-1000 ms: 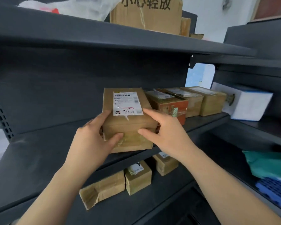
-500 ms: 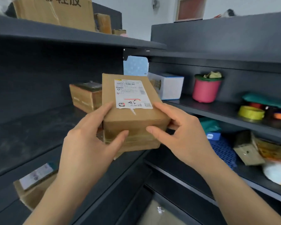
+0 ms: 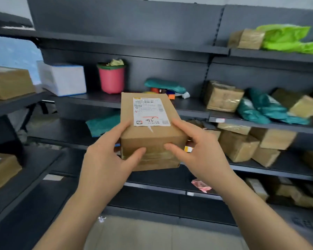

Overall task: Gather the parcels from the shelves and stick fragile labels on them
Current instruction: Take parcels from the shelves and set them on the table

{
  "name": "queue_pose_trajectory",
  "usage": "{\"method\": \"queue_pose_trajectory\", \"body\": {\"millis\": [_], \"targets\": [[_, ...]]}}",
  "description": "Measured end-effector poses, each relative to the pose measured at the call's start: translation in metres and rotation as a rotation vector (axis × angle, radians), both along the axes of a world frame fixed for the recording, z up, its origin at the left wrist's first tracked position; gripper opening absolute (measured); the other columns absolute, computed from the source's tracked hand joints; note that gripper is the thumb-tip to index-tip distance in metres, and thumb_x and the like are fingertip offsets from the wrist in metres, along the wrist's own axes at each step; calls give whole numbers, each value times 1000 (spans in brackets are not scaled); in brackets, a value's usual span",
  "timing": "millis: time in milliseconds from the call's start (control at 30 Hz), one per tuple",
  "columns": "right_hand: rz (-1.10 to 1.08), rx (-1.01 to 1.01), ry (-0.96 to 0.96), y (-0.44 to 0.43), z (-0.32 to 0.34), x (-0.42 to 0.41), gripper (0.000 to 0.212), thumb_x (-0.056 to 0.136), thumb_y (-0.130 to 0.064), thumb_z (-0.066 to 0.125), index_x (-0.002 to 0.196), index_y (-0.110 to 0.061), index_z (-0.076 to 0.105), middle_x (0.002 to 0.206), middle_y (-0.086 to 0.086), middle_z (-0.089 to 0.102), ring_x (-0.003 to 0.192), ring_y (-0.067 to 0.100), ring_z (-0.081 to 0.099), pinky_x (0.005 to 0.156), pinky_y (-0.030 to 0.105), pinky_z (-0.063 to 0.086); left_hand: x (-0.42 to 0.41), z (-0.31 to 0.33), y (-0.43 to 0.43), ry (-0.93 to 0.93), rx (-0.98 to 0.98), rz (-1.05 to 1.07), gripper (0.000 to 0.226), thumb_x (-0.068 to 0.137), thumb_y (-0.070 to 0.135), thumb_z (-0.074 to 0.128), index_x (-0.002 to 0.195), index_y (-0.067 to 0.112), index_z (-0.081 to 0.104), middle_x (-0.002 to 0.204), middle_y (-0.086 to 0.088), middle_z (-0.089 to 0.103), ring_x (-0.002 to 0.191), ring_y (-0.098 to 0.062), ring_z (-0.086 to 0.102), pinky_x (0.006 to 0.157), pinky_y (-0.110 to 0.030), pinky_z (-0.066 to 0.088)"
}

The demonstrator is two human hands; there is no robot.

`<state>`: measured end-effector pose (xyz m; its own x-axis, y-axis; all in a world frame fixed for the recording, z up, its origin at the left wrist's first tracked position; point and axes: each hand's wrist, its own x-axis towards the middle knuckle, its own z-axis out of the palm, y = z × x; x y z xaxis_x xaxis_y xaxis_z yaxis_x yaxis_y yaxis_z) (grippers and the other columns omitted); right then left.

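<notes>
A brown cardboard parcel with a white shipping label on top is held in the air in front of dark shelves. My left hand grips its left side and near face, thumb on the front. My right hand grips the right side, thumb on the front, index finger along the top edge. More brown parcels sit on the shelves to the right, and another parcel stands on the left shelf.
Dark metal shelf holds a white box, a pink bucket and tape rolls. Teal mailer bags and a bright green bag lie on the right. Grey tiled floor shows below.
The parcel has come off the left shelf and travels with both hands as my view swings right toward the other shelf unit. Both hands keep the same grip.
</notes>
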<state>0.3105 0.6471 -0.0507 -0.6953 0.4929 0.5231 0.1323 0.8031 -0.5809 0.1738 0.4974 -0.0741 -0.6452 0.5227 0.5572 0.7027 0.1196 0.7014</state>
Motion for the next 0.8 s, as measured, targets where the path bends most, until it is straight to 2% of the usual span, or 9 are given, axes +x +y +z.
{"method": "queue_pose_trajectory", "body": {"millis": [167,233,300,367,467,600,700,800], "targets": [[-256,-16,-34,58,-16,95,61,78,-32,74,134,-35,50,128,-16,57,111,4,55,94,31,49,63,-16,95,-42,-49,-257,69,69,36,79,130,41,49,115,20,56,103,0,52,86,-18,42],[-351,-41,-45,77,-21,131,61,78,-30,74,134,-35,50,121,-21,57,106,1,55,92,26,49,87,-22,133,-71,-67,-356,68,69,36,79,129,43,49,113,22,55,100,4,52,82,-13,41],[-454,-52,-66,96,-25,165,60,79,-31,74,134,-35,50,118,-23,56,104,-2,54,91,22,48,113,-27,171,-102,-87,-457,67,69,36,79,128,46,49,106,34,49,94,15,49,73,-4,38],[-555,-60,-71,115,-29,199,60,79,-32,74,133,-35,51,113,-25,54,102,0,54,90,24,49,141,-30,209,-105,-107,-560,67,70,35,80,128,45,49,105,42,43,93,17,48,74,-5,39],[-694,-69,-97,144,-31,245,58,80,-33,73,133,-35,50,111,-27,50,100,-2,52,89,22,48,182,-33,264,-91,-129,-678,67,70,36,79,128,45,49,118,26,53,101,2,52,83,-16,45],[-845,-54,-132,184,-27,298,56,82,-34,70,134,-35,49,113,-28,49,104,-1,52,90,20,47,233,-32,338,-50,-153,-827,66,71,37,78,128,47,47,116,25,50,88,16,49,65,-2,40],[-954,-77,-128,214,-24,335,56,82,-33,71,134,-34,49,113,-27,51,103,0,53,90,22,48,272,-28,391,-47,-174,-942,65,71,37,78,128,45,48,117,23,52,90,12,50,66,-4,40],[-1072,-99,-116,239,-23,375,57,81,-34,71,134,-33,50,122,-21,57,108,3,55,92,27,49,316,-23,437,-8,-204,-1048,62,71,36,78,126,43,48,110,23,51,88,12,48,64,-1,40]]}}
